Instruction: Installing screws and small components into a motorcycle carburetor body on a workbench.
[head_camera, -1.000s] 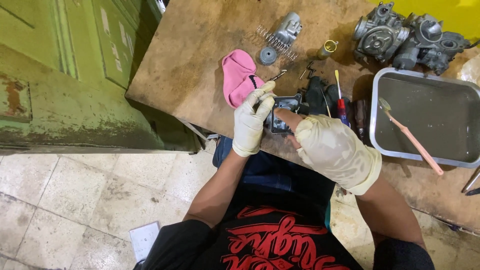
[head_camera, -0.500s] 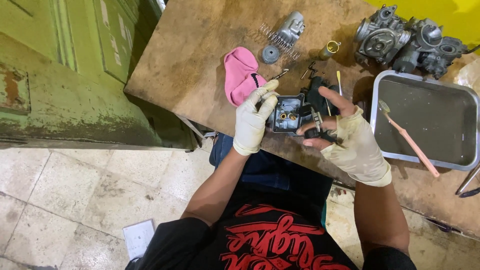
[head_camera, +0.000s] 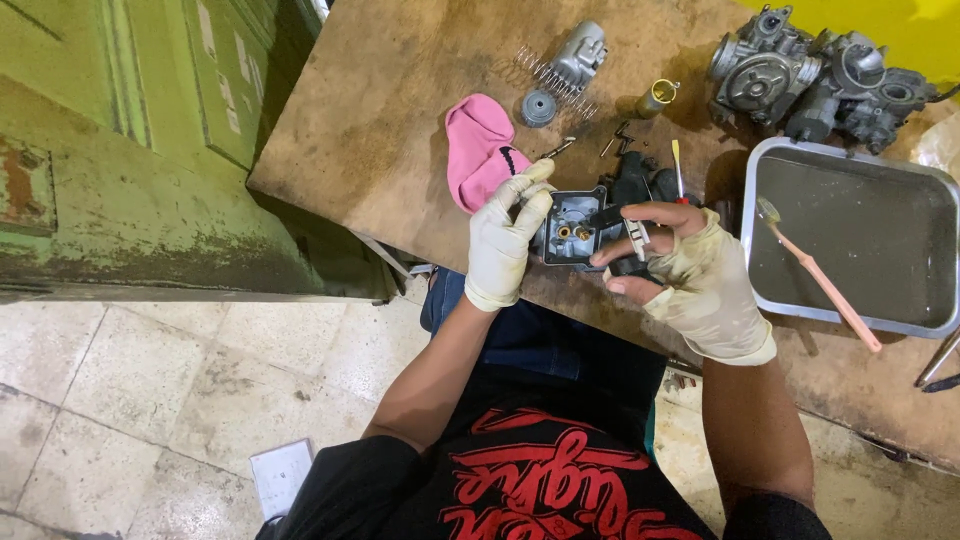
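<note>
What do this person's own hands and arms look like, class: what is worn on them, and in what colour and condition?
The left hand wears a whole, cream-white thin glove ending in a rolled cuff at the wrist. The right hand wears the same kind of glove, wrinkled and loose, with the fingers poking out bare beyond it. Both forearms are uncovered; black short sleeves of a red-printed shirt begin above the elbows.

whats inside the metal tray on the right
In the metal tray lies a pink-handled brush, head toward the tray's upper left, handle end over the near rim. The bottom looks dark and murky; anything beneath can't be seen.

right hand (head_camera: 690, 275): lifted off carburetor body (head_camera: 575, 228) | now holds small metal part (head_camera: 636, 240)
</note>
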